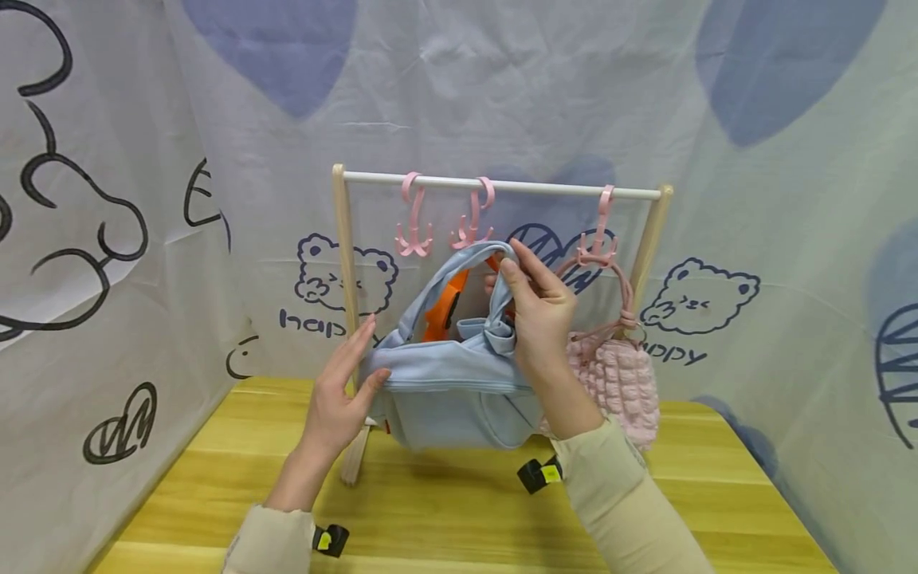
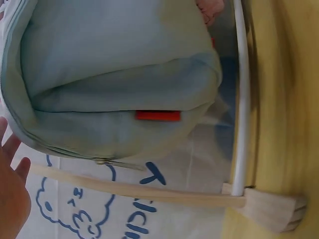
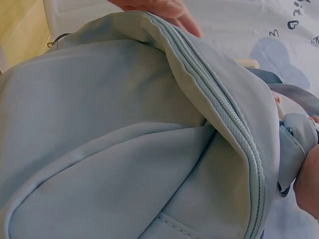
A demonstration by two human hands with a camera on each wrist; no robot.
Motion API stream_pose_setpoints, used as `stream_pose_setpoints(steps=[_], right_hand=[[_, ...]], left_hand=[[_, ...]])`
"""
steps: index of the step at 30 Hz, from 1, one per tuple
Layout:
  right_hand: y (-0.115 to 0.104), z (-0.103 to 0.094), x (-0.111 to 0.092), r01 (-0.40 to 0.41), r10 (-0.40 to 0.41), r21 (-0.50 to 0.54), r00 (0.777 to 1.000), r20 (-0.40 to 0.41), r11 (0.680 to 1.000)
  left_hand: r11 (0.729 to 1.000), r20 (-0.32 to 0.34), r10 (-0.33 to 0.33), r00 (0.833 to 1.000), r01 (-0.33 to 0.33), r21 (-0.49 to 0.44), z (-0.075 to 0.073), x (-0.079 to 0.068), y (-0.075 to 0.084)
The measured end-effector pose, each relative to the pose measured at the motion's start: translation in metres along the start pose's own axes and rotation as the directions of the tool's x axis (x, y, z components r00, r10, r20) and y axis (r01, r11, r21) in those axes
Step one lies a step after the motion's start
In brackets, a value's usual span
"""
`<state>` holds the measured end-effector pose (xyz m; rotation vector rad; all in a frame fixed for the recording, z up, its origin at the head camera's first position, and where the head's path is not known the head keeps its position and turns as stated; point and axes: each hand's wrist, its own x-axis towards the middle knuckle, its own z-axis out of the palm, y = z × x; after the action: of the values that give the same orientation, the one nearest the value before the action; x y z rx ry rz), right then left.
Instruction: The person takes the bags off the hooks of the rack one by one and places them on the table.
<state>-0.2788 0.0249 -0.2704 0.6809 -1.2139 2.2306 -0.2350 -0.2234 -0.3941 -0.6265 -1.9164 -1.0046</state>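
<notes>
A pale blue fabric bag (image 1: 459, 418) with a zipper along its top is held up in front of the rack. My right hand (image 1: 543, 315) pinches its strap (image 1: 430, 295) near the top of the loop, above a knot in the fabric. At the bag's left end my left hand (image 1: 343, 399) has its fingers spread, with the thumb against the upper edge. The zipper (image 3: 219, 84) and front folds fill much of the right wrist view. A small red tag (image 2: 158, 115) shows on the bag's side in the left wrist view.
Pink hooks (image 1: 413, 227) hang from the white bar (image 1: 545, 187) of a wooden-post rack. On the right hook hangs a pink quilted bag (image 1: 624, 391). Behind the blue bag is a partly hidden orange thing (image 1: 442, 309). The rack stands on a wooden table (image 1: 430, 518) before a printed cloth.
</notes>
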Motion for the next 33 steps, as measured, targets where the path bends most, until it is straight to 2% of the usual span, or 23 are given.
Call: stream_pose_setpoints(steps=[9,14,19,22,26,30,33], right_hand=[[0.001,-0.006,-0.007,-0.013,0.015,0.053,0.999,-0.041,0.998],[0.001,-0.008,-0.009,-0.023,0.029,0.089,0.997,-0.064,0.996],[0.004,-0.010,-0.010,-0.036,0.041,0.080,0.997,-0.072,0.996],[0.006,-0.013,-0.011,-0.060,0.067,0.084,0.994,-0.090,0.995],[0.010,-0.018,-0.016,-0.112,0.118,0.063,0.988,-0.104,0.992],[0.014,-0.022,-0.021,-0.151,0.155,0.039,0.981,-0.113,0.988],[0.018,-0.025,-0.023,-0.172,0.175,0.031,0.978,-0.114,0.985]], left_hand=[[0.986,-0.037,-0.139,0.990,0.134,-0.102,0.005,-0.022,0.002],[0.976,-0.053,-0.154,0.987,0.144,-0.163,0.006,-0.033,-0.001],[0.965,-0.049,-0.181,0.982,0.168,-0.199,0.008,-0.038,0.002],[0.964,-0.061,-0.162,0.985,0.144,-0.224,0.009,-0.037,0.002],[0.961,-0.127,-0.094,0.987,0.057,-0.271,0.011,-0.036,0.003],[0.958,-0.184,-0.026,0.983,-0.028,-0.287,0.015,-0.034,0.003],[0.958,-0.209,-0.015,0.978,-0.045,-0.282,0.016,-0.034,0.002]])
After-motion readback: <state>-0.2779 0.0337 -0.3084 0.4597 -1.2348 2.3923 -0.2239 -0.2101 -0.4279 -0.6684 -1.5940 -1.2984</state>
